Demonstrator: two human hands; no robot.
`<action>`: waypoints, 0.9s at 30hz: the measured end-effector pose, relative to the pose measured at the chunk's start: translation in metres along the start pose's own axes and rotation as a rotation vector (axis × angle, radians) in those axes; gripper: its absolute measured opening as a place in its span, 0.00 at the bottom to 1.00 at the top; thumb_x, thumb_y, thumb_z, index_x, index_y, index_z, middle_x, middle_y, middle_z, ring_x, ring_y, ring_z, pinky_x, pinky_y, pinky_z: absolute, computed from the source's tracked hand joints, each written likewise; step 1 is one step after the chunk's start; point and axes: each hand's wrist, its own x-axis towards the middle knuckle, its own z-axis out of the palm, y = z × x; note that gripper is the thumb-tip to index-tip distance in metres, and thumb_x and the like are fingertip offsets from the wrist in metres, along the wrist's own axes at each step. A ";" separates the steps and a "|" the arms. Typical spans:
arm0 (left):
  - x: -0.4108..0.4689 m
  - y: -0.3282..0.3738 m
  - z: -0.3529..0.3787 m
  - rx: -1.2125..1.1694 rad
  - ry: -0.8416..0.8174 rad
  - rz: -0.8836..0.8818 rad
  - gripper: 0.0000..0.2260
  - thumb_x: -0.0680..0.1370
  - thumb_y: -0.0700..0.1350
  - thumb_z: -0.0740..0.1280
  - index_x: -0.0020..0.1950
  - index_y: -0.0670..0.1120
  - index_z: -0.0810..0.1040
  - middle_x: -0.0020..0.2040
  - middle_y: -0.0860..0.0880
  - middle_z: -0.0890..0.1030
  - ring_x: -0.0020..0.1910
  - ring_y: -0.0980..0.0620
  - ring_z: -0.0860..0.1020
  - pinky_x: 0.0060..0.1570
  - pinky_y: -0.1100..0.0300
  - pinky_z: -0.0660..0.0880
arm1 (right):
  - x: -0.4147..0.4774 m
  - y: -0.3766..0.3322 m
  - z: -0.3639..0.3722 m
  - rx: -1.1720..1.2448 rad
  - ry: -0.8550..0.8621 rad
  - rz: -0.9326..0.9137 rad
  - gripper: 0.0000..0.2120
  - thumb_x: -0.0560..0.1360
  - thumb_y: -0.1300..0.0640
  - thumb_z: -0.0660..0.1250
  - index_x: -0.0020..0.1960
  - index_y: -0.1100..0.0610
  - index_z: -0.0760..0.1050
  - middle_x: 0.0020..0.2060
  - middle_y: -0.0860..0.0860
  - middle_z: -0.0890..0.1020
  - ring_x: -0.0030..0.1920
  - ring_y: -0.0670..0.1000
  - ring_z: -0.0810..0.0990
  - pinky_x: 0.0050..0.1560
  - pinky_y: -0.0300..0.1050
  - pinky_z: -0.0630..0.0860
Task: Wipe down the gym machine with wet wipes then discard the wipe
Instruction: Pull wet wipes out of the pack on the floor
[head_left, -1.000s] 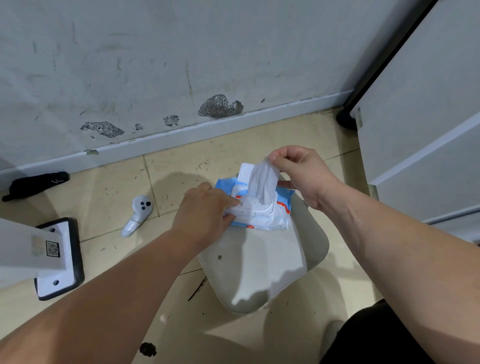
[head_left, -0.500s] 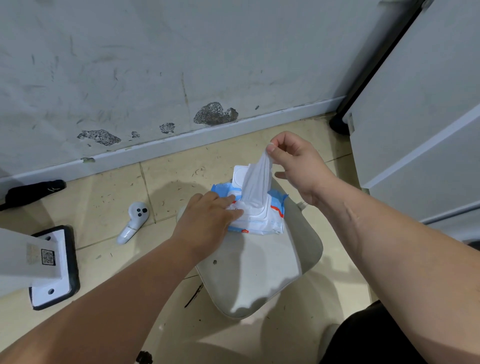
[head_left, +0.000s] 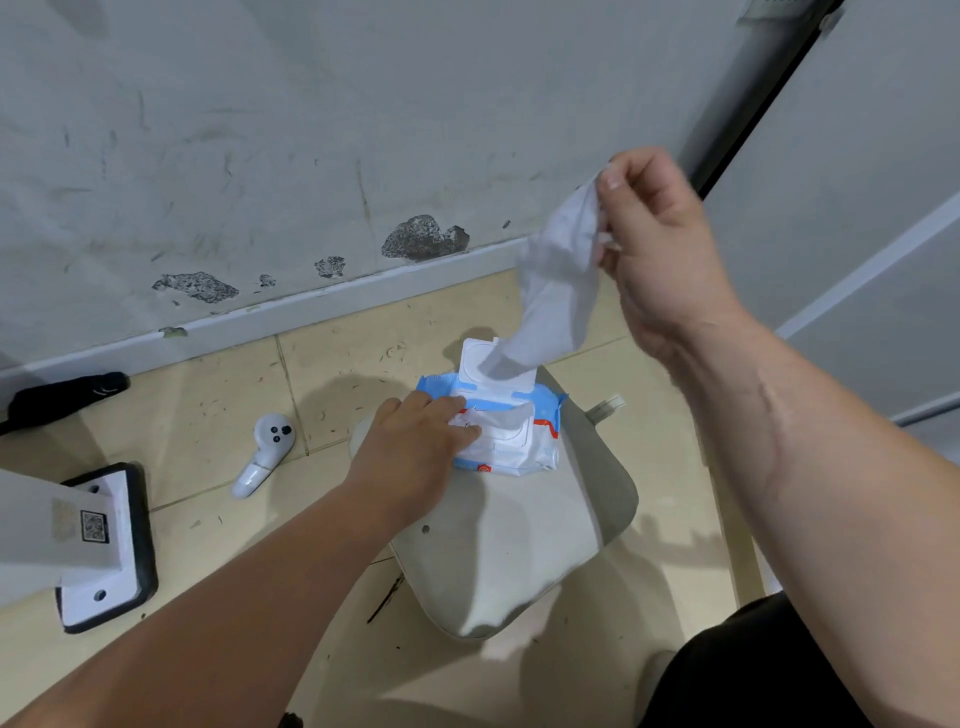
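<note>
1. Right hand (head_left: 660, 249): raised high at the right of the view, thumb and fingers curled and pinching the top corner of a thin white wet wipe (head_left: 558, 291). The grip is closed tight on the sheet.
2. The white wet wipe hangs slack and crumpled from that pinch, slanting down and to the left. Its lower end lies in front of the raised white plastic flip lid (head_left: 475, 364); I cannot tell whether they touch.
3. Left hand (head_left: 415, 447): reaches in from lower left, palm down, fingers nearly straight, tips pressing on top of the blue-and-white soft pack of wet wipes (head_left: 540, 447), just left of its opening. Nothing is held in it.
4. A fold of another wipe stands out of the pack's opening, beside my left fingertips.
5. The pack lies on the far end of a pale grey padded seat (head_left: 519, 561).
6. On the beige tiled floor (head_left: 208, 405): a small white handheld controller with dark buttons (head_left: 265, 452) left of the seat, and a black object (head_left: 62, 397) against the skirting, too unclear to identify.
7. At the left edge, a white machine post bolted to a black-rimmed base plate (head_left: 104, 545) carries a small QR label.
8. The grey wall (head_left: 311, 156) behind shows chipped paint patches.
</note>
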 end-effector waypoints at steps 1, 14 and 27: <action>0.001 0.001 0.000 -0.009 -0.010 -0.009 0.19 0.68 0.39 0.74 0.54 0.58 0.85 0.62 0.50 0.82 0.50 0.45 0.79 0.46 0.52 0.72 | 0.003 -0.005 -0.004 -0.008 0.020 -0.026 0.08 0.82 0.57 0.63 0.45 0.50 0.72 0.38 0.46 0.74 0.40 0.47 0.70 0.40 0.40 0.68; 0.057 -0.009 -0.032 -0.794 0.002 -0.514 0.32 0.76 0.49 0.72 0.78 0.61 0.63 0.67 0.50 0.72 0.67 0.48 0.71 0.62 0.46 0.75 | -0.015 0.042 -0.035 -0.451 -0.079 0.321 0.13 0.70 0.54 0.61 0.39 0.66 0.71 0.37 0.56 0.78 0.37 0.51 0.73 0.38 0.45 0.67; 0.046 -0.006 -0.043 -0.706 0.111 -0.384 0.06 0.79 0.44 0.70 0.54 0.51 0.85 0.43 0.63 0.79 0.45 0.57 0.76 0.44 0.66 0.71 | -0.033 0.052 -0.026 -0.791 -1.064 0.566 0.08 0.68 0.50 0.69 0.35 0.53 0.75 0.35 0.51 0.75 0.38 0.56 0.75 0.43 0.46 0.69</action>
